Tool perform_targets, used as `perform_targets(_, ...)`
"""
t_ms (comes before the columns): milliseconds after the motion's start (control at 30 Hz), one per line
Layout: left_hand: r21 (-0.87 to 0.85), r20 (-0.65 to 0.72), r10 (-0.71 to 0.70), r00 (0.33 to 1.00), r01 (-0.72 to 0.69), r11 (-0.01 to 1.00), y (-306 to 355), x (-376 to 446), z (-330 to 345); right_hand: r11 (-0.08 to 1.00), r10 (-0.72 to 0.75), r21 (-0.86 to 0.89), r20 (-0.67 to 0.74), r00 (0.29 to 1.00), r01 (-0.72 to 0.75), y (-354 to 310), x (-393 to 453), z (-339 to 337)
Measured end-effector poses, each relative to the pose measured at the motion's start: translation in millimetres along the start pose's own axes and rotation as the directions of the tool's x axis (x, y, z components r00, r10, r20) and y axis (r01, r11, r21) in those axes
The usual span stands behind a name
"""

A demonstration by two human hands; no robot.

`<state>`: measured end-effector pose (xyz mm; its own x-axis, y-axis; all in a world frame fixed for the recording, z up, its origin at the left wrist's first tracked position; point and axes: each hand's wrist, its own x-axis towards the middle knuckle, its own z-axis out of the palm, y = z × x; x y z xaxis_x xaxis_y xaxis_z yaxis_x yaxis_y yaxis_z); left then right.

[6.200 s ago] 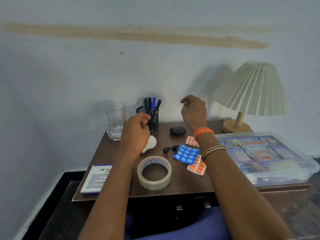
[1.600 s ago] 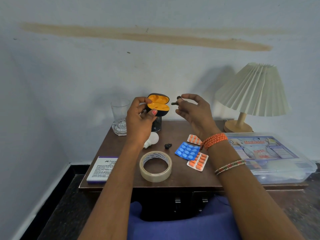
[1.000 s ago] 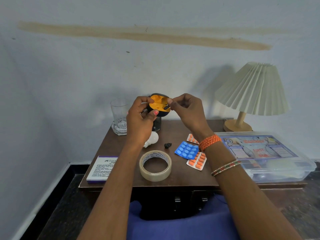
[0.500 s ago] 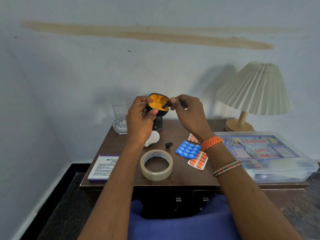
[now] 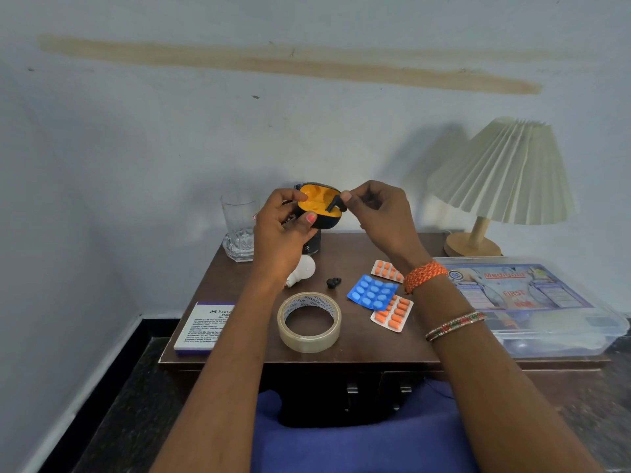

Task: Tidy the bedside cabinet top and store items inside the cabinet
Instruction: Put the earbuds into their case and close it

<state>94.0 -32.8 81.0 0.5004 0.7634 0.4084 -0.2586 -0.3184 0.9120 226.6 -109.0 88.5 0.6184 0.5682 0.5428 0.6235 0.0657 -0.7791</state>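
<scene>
My left hand (image 5: pixel 281 233) holds an open black earbud case (image 5: pixel 319 208) with an orange inside, raised above the brown cabinet top (image 5: pixel 355 346). My right hand (image 5: pixel 379 216) pinches a black earbud (image 5: pixel 334 203), its stem resting in the case's right slot. A second black earbud (image 5: pixel 333 282) lies loose on the cabinet top. Beside it are a tape roll (image 5: pixel 309 321), a blue pill strip (image 5: pixel 373 292), two orange pill strips (image 5: pixel 392 314) and a white bulb (image 5: pixel 302 269).
A drinking glass (image 5: pixel 239 225) stands at the back left, with a dark pen holder (image 5: pixel 312 244) mostly hidden behind my left hand. A white box (image 5: pixel 201 327) overhangs the front left corner. On the right are a clear first-aid box (image 5: pixel 532 302) and a pleated lamp (image 5: pixel 502 175).
My right hand has brought the earbud from beside the case down into its orange inside. My left hand keeps the case steady.
</scene>
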Motion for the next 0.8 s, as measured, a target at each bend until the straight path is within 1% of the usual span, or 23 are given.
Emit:
perform_targets(133,-0.033,-0.003,-0.021,1.000,0.021,0.999,2.3,0.0,-0.1,0.999,0.009,0.048,0.037,0.999,-0.011,0.1,-0.8,-1.5)
perform_targets(300,-0.013,0.009,-0.037,0.999,0.038,0.999,1.4,-0.9,-0.2,0.995,-0.068,0.073,0.068,0.995,0.063,-1.1,0.7,-4.5)
perform_targets(433,-0.034,0.004,-0.051,0.999,0.051,0.998,2.2,-1.0,-1.0,0.994,-0.054,0.096,0.117,0.992,0.043,-1.8,0.1,-5.5)
perform_targets(567,-0.040,-0.005,-0.055,0.998,0.055,0.998,2.4,-0.3,-3.4,0.997,-0.056,0.058,0.173,0.983,0.047,0.4,-0.4,-6.0)
perform_targets(700,-0.016,0.008,-0.072,0.997,0.072,0.997,1.2,0.6,-5.2,0.996,-0.094,0.024,0.190,0.977,0.091,0.4,-1.9,-7.2)
perform_targets(800,0.016,0.019,-0.090,0.996,0.089,0.996,-0.5,0.7,-5.0,0.992,-0.124,0.008,0.228,0.966,0.126,-0.5,-3.0,-8.2)
